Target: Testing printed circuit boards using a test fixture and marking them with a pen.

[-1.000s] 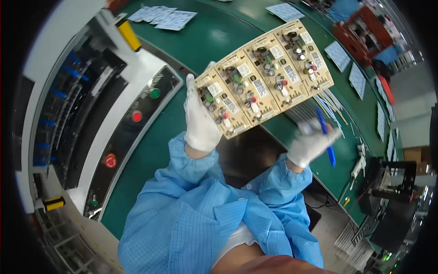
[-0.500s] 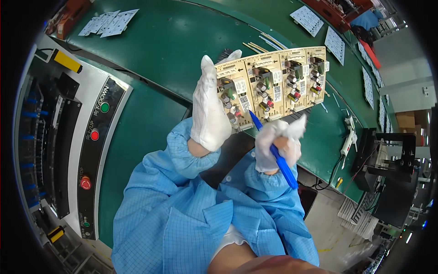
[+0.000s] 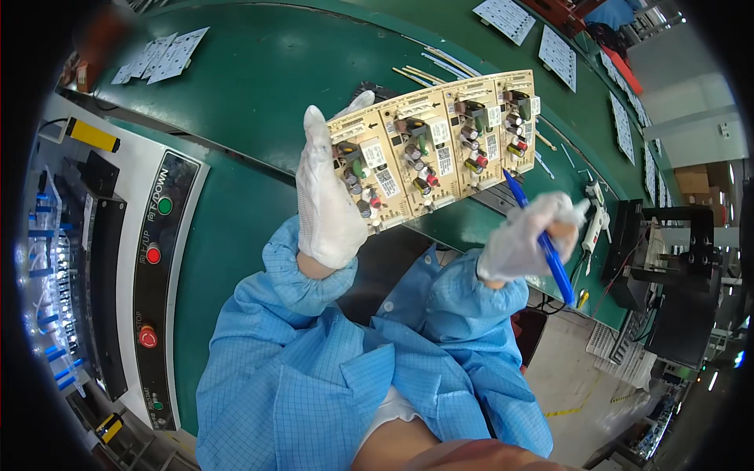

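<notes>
Moving the blue pen (image 3: 558, 272) rightward along the circuit-board panel (image 3: 436, 149): half a second ago pointing it at the panel's leftmost section, now pointing it at the lower edge by the rightmost one. Judging by that shift, probably working across the joined sections rather than staying at one, and perhaps nearing the panel's right end. Holding the panel tilted, component side showing, in front of the body.

Gripping the panel's left edge with the white-gloved left hand (image 3: 330, 196), laying the palm along that edge and showing a fingertip beyond the top edge. Pinching the pen in the white-gloved right hand (image 3: 534, 235), just off the panel's lower right corner and slightly blurring there; being unable to tell from this view whether touching the panel with the pen tip or only hovering.

Working at a green surface (image 3: 236, 86), stretching away behind the panel and out to both sides. Seeing thin sticks (image 3: 449, 64) just behind the panel's top edge, overlapping white sheets (image 3: 177, 59) well apart to its upper left, more white sheets (image 3: 558, 59) in a row to its upper right, and a white corded tool (image 3: 597, 218) to its right.

Facing, to the panel's left, a white machine (image 3: 129, 330) with round buttons; glimpsing pale floor (image 3: 542, 369) to the panel's lower right.
</notes>
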{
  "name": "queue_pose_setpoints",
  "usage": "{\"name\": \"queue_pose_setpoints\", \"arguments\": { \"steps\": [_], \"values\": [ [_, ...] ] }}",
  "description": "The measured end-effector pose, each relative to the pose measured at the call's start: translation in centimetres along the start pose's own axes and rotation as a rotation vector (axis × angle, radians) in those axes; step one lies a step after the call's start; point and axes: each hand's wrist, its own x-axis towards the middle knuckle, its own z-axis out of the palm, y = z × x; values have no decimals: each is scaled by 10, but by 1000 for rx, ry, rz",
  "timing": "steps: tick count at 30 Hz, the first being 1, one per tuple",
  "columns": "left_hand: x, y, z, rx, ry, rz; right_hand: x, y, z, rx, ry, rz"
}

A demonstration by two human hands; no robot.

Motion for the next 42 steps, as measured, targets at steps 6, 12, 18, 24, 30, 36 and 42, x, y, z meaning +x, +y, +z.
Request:
{"name": "queue_pose_setpoints", "arguments": {
  "steps": [6, 12, 18, 24, 30, 36, 42],
  "values": [
    [-1, 0, -4, -13, 8, -22, 20, 7, -2, -305, 53, -302],
    [0, -3, -10, -35, -23, -42, 40, 3, -1, -467, 32, -123],
    [15, -7, -31, 275, -218, 250, 58, -13, -3, -248, 182, 22],
    [93, -7, -44, 512, -359, 187, 83, 31, 1, -148, -568, 302],
    [113, -27, -39, 907, -182, 679, 62, 52, -20, -420, -625, -273],
    [104, -33, -38, 1034, -231, 849, 59, 58, -45, -390, -486, -174],
    [134, -38, -35, 866, -258, 257, 76, 80, -28, -608, -482, -339]
  ]
}}
